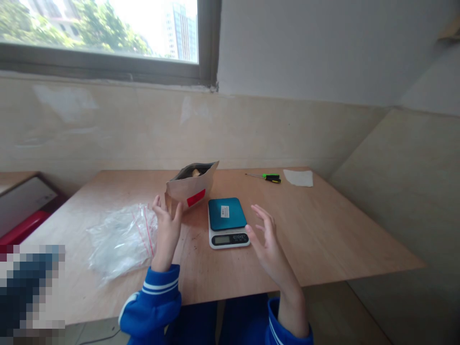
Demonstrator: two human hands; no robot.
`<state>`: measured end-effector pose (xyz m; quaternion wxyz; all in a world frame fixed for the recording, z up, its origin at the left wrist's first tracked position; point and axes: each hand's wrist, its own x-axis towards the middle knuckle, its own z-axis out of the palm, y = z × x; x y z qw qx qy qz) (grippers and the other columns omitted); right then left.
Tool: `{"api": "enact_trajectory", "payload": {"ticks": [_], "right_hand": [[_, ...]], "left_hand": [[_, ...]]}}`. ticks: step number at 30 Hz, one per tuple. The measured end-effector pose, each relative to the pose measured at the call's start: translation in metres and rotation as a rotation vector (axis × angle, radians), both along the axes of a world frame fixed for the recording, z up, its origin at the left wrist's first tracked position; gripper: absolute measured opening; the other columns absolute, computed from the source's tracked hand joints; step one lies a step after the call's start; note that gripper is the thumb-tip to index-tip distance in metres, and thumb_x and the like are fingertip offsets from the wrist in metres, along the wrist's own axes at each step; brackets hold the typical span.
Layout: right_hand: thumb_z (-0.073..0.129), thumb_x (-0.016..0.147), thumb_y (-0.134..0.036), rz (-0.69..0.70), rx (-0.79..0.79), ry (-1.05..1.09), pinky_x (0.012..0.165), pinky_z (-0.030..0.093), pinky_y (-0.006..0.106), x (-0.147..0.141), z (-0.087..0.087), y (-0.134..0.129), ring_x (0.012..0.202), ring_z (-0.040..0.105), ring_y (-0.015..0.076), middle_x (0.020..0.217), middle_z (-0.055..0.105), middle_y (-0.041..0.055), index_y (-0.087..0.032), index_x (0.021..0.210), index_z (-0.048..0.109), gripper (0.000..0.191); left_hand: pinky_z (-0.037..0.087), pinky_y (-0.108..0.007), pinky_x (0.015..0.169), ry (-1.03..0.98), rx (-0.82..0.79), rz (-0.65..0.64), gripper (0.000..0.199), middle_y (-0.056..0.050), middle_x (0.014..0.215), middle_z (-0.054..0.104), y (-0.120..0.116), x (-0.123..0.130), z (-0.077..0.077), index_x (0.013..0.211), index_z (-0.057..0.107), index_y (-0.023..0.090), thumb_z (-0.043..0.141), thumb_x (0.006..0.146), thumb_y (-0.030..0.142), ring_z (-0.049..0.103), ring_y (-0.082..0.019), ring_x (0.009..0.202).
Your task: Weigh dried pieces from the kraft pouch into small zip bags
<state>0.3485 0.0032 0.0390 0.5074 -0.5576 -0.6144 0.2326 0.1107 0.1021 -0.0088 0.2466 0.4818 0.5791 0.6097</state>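
Note:
My left hand (167, 230) is raised with its fingers apart and nothing in it, just in front of an open paper bag (185, 191). The bag is brown with a red label, and something pale shows in its mouth. My right hand (265, 237) hovers at the right side of a kitchen scale (227, 223), fingers spread and holding nothing. The scale has a blue-green top with a white sticker, and a display on its white front. Left of my left hand lie clear zip bags (120, 239) with red seal lines.
Behind the scale to the right lie screwdrivers (269, 178) with green and black handles, beside a white piece of paper (299, 178). Small dark specks dot the wooden table (323, 230) left of the scale. A wall and window stand behind; a pixelated patch covers the lower left.

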Motion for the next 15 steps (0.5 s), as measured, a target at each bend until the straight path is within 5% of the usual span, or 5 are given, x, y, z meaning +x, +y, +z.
{"api": "enact_trajectory", "payload": {"ticks": [6,15], "right_hand": [[0.047,0.093,-0.043,0.009,-0.008,0.012,0.109,0.042,0.045,0.001,-0.003,0.0,0.137,0.037,0.0229,0.143,0.041,0.008,-0.031,0.132,0.042,0.041],[0.045,0.094,-0.043,0.044,-0.056,-0.009,0.109,0.041,0.045,0.003,-0.009,0.0,0.134,0.039,0.0229,0.141,0.041,0.008,-0.03,0.131,0.043,0.039]], "left_hand": [[0.038,-0.054,0.107,0.014,-0.06,0.002,0.073,-0.024,0.154,0.021,-0.015,0.007,0.002,0.142,0.018,0.022,0.057,0.086,0.047,0.038,-0.035,0.136],[0.044,-0.043,0.104,0.119,0.108,-0.038,0.051,-0.014,0.143,0.042,-0.01,0.008,0.001,0.136,0.035,0.024,0.052,0.09,0.04,0.047,-0.026,0.129]]}}
